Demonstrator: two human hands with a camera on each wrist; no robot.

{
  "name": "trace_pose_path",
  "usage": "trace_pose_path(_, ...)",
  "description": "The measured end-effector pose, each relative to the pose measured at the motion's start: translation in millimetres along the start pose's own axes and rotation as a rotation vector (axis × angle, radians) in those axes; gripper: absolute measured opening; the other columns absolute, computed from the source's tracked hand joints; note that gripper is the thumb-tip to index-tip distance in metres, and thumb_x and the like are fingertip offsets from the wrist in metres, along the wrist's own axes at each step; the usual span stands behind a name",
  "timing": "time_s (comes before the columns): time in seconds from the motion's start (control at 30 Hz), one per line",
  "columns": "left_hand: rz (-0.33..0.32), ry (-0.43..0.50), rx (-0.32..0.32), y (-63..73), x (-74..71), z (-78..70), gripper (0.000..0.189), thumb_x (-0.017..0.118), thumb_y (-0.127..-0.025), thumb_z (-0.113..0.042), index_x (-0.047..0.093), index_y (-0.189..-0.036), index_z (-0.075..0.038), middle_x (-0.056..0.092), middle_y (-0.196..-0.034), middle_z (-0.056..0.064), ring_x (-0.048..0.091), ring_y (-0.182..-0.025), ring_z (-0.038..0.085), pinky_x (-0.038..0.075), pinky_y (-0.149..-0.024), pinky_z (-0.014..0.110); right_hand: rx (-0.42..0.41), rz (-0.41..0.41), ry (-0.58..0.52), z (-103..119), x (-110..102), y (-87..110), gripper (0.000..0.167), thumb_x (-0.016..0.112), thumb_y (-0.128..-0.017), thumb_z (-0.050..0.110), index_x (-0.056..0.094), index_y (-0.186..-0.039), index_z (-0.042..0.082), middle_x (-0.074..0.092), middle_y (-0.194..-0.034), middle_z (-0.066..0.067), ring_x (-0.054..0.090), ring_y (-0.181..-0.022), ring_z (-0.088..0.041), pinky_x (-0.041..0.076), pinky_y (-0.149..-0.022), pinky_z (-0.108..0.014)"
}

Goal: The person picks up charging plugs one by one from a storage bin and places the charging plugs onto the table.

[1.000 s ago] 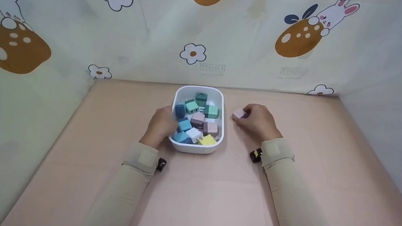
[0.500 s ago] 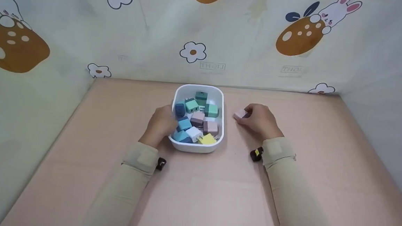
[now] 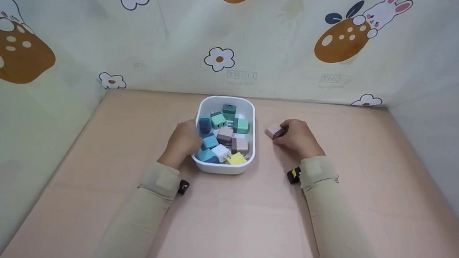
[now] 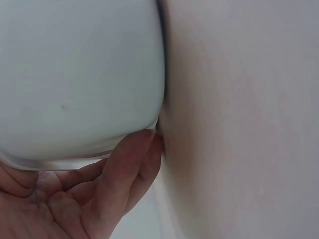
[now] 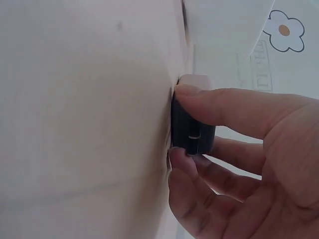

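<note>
A white plastic bin (image 3: 221, 169) holds several plug chargers in green, blue, mauve, white and yellow, such as a yellow charger (image 3: 236, 159). On the bin's left side, my left hand (image 3: 185, 142) grips the wall near the rim. In the left wrist view its curled fingers (image 4: 122, 167) lie along the bin's outer side, down by the tabletop. To the right of the bin, my right hand (image 3: 297, 138) pinches a pale pink and dark mauve charger (image 3: 274, 131) between thumb and fingers, at the table surface. The right wrist view shows the charger's dark end (image 5: 187, 124) facing the camera.
A pinkish cloth (image 3: 231, 225) covers the table. Behind and at both sides stand pale sheets (image 3: 171, 41) printed with rabbits and flowers. The bin stands near the back edge, between the two hands.
The pink charger has turned a little in my right fingers, showing more of its dark end. My left hand and the bin stay in place; the head view has shifted slightly.
</note>
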State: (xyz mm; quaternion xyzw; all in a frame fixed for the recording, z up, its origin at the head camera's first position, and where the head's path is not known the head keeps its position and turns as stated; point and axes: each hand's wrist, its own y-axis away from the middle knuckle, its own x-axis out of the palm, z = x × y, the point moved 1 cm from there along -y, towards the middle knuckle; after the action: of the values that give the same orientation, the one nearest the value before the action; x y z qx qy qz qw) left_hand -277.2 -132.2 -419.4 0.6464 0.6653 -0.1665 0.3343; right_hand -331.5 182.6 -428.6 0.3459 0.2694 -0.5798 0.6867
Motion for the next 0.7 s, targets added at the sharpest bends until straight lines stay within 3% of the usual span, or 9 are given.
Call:
trace_pose_path(0.17,-0.016,-0.023,0.010,0.2,0.5,-0.1,0.055,0.061,-0.101,0.002,0.050,-0.154,-0.002,0.062,-0.138,0.019,0.064,-0.112,0.035,0.062,-0.096,0.044,-0.044,-0.025,0.031,-0.6,-0.9,-1.4,0.053,0.084,-0.091,0.017,0.064,-0.134,-0.006,0.067,-0.125,-0.022,0.064,-0.112,-0.034,0.055,-0.103,-0.048)
trace_pose_path(0.4,0.003,-0.013,-0.016,-0.7,0.0,-1.1,0.055,0.059,-0.102,0.000,0.047,-0.156,-0.001,0.060,-0.141,0.019,0.064,-0.113,0.034,0.062,-0.091,0.041,0.018,-0.023,0.032,0.3,0.0,0.1,0.052,0.083,-0.093,0.025,0.063,-0.133,-0.003,0.067,-0.121,-0.019,0.064,-0.104,-0.031,0.056,-0.095,-0.044)
trace_pose_path(0.7,0.002,-0.018,-0.011,-0.4,0.5,-0.6,0.055,0.059,-0.102,0.001,0.048,-0.156,-0.002,0.061,-0.140,0.019,0.065,-0.110,0.034,0.063,-0.086,0.037,0.036,-0.016,0.023,-0.8,1.5,-0.3,0.052,0.082,-0.094,0.026,0.063,-0.133,-0.001,0.067,-0.119,-0.018,0.065,-0.103,-0.031,0.057,-0.092,-0.043)
